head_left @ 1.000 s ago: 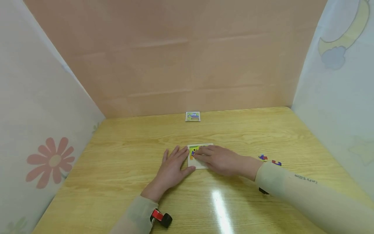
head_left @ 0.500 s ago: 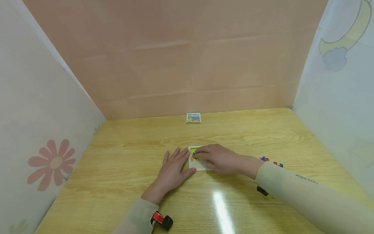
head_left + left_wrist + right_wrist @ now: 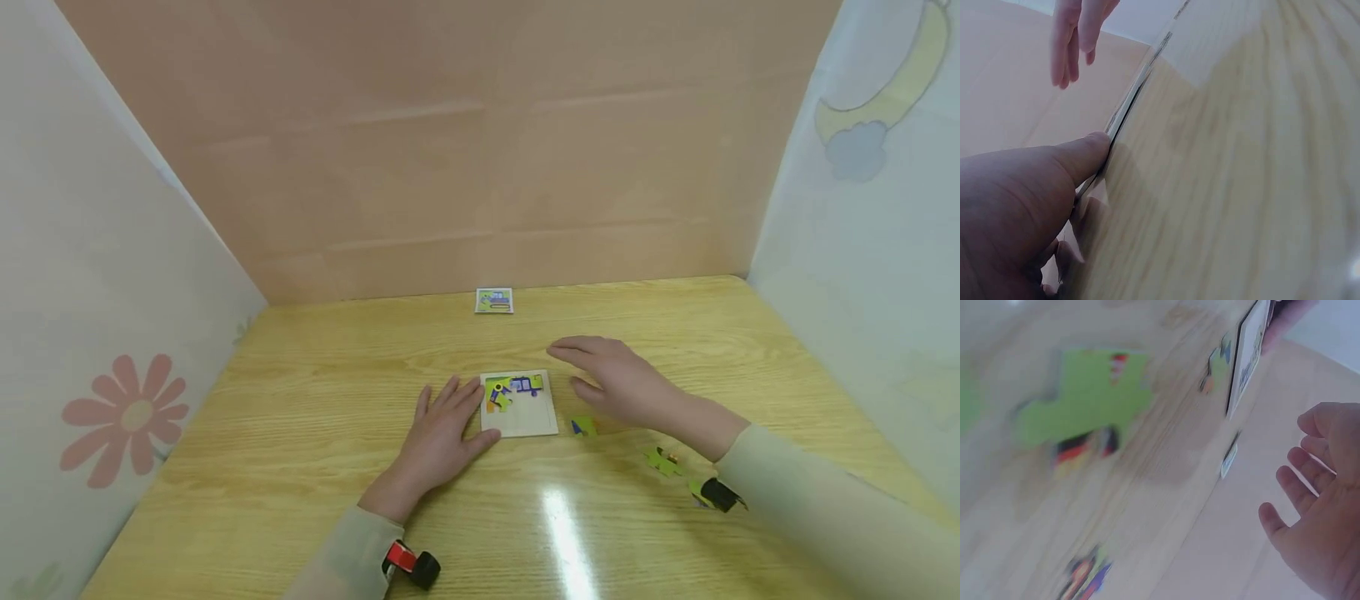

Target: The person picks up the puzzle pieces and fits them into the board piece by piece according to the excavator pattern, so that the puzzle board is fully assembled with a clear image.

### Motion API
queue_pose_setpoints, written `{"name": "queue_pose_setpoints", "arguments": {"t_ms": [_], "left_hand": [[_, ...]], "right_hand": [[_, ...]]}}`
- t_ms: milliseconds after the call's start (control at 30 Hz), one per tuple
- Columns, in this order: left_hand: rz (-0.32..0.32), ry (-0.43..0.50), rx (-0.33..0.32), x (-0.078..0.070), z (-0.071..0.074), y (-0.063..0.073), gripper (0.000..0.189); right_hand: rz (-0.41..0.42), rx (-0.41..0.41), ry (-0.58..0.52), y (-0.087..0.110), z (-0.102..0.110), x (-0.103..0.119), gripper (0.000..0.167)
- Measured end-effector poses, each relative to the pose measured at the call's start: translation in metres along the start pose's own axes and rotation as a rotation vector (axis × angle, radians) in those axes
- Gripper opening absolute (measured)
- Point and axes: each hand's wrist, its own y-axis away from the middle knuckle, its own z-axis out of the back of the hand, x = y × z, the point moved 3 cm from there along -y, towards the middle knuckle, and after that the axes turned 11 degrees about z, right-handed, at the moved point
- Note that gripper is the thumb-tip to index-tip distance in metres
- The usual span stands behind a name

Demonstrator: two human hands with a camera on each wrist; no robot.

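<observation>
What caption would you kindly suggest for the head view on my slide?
Left hand touching a part-filled puzzle, right hand hovering, loose pieces on the table.

Desk point(image 3: 337, 358): smooth wood-grain top, glossy, reflective. Puzzle tray point(image 3: 534, 418), mid-desk: matt, smooth; card or wood, cannot be told. Loose puzzle pieces point(image 3: 584, 427), toward right edge: smooth printed faces. Picture card point(image 3: 494, 301), far edge: printed, paper-like. Backdrop point(image 3: 480, 150), beyond far edge: matt, creased, cloth-like. Side hanging point(image 3: 97, 250), left edge: matt, printed, cloth-like. Right sleeve point(image 3: 817, 500): matt cloth.
</observation>
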Motion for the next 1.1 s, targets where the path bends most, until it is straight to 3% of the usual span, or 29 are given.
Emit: {"name": "queue_pose_setpoints", "arguments": {"t_ms": [300,733,1100], "left_hand": [[0.004,0.007,0.005,0.001,0.0,0.001,0.077],[0.003,-0.005,0.002,0.001,-0.001,0.0,0.077],[0.004,-0.004,0.002,0.002,-0.003,-0.001,0.077]], "right_hand": [[-0.107,-0.002,-0.027,0.03,0.018,-0.002,0.053],[-0.131,-0.013,-0.005,0.052,0.026,-0.007,0.056],[-0.224,0.001,0.001,0.079,0.041,-0.021,0.059]]}}
